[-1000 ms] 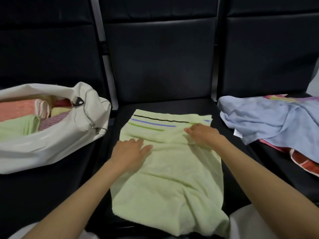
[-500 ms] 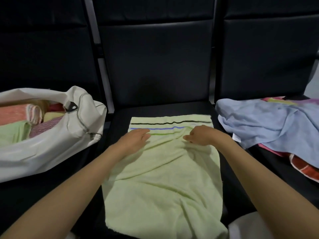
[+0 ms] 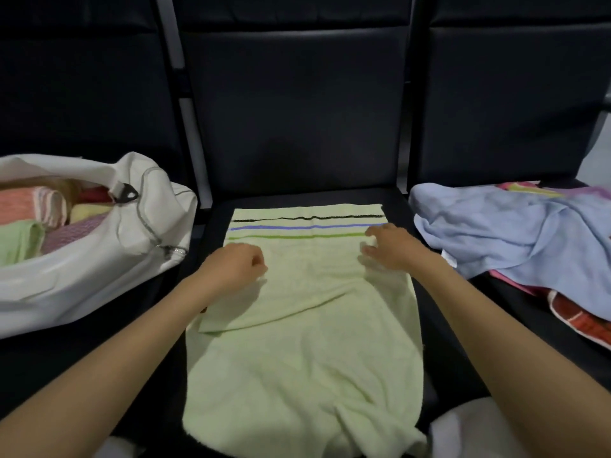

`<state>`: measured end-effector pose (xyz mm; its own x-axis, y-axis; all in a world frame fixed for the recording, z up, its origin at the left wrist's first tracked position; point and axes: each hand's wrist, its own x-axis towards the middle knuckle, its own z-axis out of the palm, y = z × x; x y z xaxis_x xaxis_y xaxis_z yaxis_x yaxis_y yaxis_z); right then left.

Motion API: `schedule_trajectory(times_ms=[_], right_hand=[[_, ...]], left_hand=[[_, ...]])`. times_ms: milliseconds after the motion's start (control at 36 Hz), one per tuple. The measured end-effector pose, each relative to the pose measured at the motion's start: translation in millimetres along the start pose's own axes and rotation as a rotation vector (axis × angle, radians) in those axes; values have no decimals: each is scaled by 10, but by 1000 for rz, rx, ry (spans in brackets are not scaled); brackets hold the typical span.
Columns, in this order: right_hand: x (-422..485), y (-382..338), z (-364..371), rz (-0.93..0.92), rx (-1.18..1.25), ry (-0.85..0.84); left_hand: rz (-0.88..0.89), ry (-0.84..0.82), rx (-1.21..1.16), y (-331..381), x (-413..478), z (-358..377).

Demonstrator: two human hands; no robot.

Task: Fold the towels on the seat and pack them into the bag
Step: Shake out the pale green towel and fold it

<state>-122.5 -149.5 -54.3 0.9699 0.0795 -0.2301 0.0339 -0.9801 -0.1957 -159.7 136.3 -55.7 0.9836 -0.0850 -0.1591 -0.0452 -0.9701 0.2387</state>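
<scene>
A light green towel (image 3: 304, 342) with black, blue and green stripes at its far end lies on the middle seat, its striped part folded over the rest. My left hand (image 3: 236, 266) is curled into a fist on the towel's left edge, gripping the folded layer. My right hand (image 3: 388, 247) sits at the right edge with thumb and fingers pinching the cloth. A white bag (image 3: 99, 259) lies open on the left seat, holding several folded towels (image 3: 29, 209) in pink, green and yellow.
A crumpled blue towel (image 3: 515, 226) lies on the right seat over a red-and-pink striped one (image 3: 582, 312). Dark seat backs (image 3: 297, 110) rise behind all three seats. The green towel's near end hangs over the seat's front edge toward my lap.
Both hands slid outward from the towel's middle to its left and right edges and closed on the cloth. The striped end now lies flatter and straighter.
</scene>
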Motion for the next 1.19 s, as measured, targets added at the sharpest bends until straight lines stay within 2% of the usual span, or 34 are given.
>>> schedule_trajectory(times_ms=[83,139,222,333,444,500,556,583,639,694,750,806,889,972,1028,1056,1111,1194], right_hand=[[-136,-151,-119,-36,-129,-219],[-177,-228,-69,-20,-173,-343],[-128,-245,56,2,-159,-371],[31,-198,202,-33,-134,-301],[92,-99,329,-15,-41,-73],[82,-56,332,18,-69,60],[57,-56,287,15,-129,168],[37,-78,241,0,-148,215],[-21,-156,119,-37,-120,240],[-139,-273,0,-54,-120,81],[-300,-374,-66,-66,-227,-195],[-467,-439,-72,-74,-308,-396],[-592,-420,-8,-69,-359,-487],[-572,-329,16,-109,-307,-493],[-444,-222,54,-127,-222,-432],[-373,-167,84,-118,-167,-377],[-230,-43,174,-74,-86,-165],[-119,57,255,-42,-152,202]], left_hand=[[10,-150,-56,-106,-173,68],[14,-163,-98,-157,-228,128],[5,-185,35,-145,-229,159],[-46,-193,35,-219,-103,270],[-52,113,-50,-384,32,388],[25,301,-47,-400,49,335],[94,379,-71,-361,1,216],[109,359,-99,-335,-47,147],[141,207,-145,-311,-170,35],[197,20,-183,-304,-265,3],[216,-134,-165,-310,-315,51],[203,-215,-122,-338,-330,119],[143,-303,-32,-347,-354,117],[130,-391,147,-335,-358,97],[119,-303,121,-323,-317,119],[98,-209,92,-327,-288,135],[47,40,93,-385,-205,188],[114,334,117,-434,-139,248]])
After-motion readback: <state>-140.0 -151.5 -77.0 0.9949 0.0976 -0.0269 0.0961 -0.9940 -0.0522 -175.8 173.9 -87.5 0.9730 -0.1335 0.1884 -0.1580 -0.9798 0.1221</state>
